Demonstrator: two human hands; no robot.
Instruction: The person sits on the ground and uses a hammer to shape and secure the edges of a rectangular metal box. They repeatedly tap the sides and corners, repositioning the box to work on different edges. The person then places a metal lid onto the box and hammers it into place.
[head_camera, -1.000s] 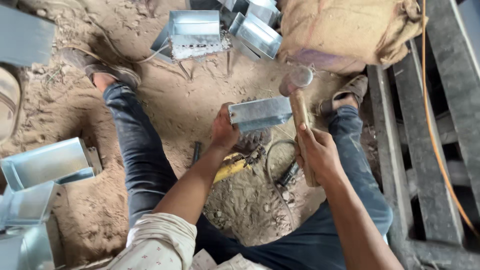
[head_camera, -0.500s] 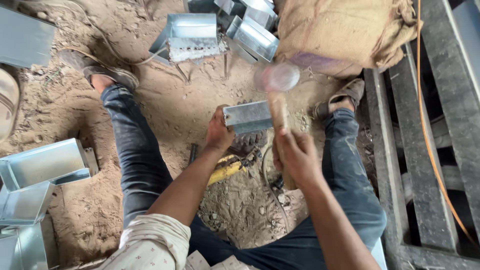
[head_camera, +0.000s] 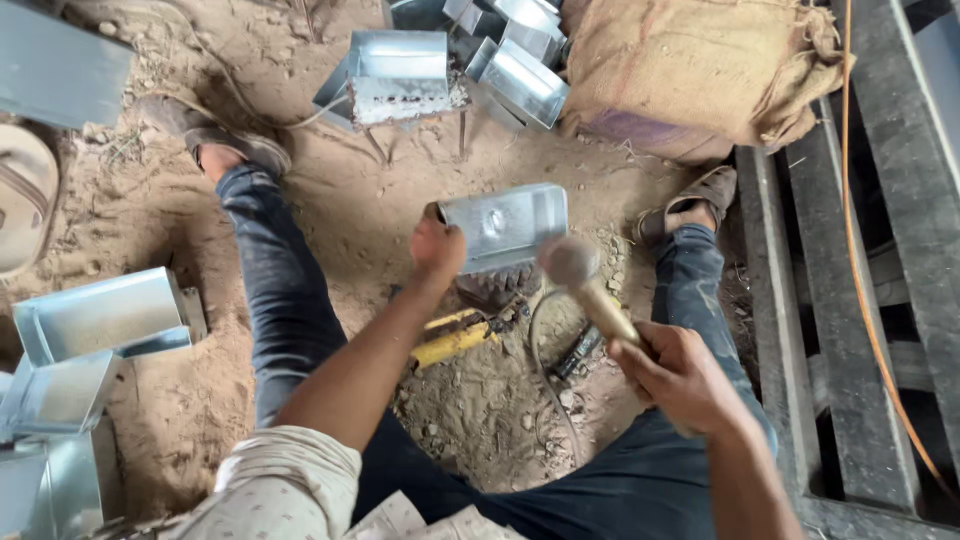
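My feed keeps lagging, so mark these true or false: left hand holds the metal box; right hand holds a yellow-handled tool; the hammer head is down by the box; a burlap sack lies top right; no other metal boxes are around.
1. The left hand holds the metal box: true.
2. The right hand holds a yellow-handled tool: false, it grips a hammer; the yellow-handled tool lies on the sand.
3. The hammer head is by the box: true.
4. A burlap sack lies top right: true.
5. No other boxes: false, more metal boxes sit left and above.

One hammer (head_camera: 585, 285), one burlap sack (head_camera: 690, 70), two sandalled feet, and one held metal box (head_camera: 505, 225).
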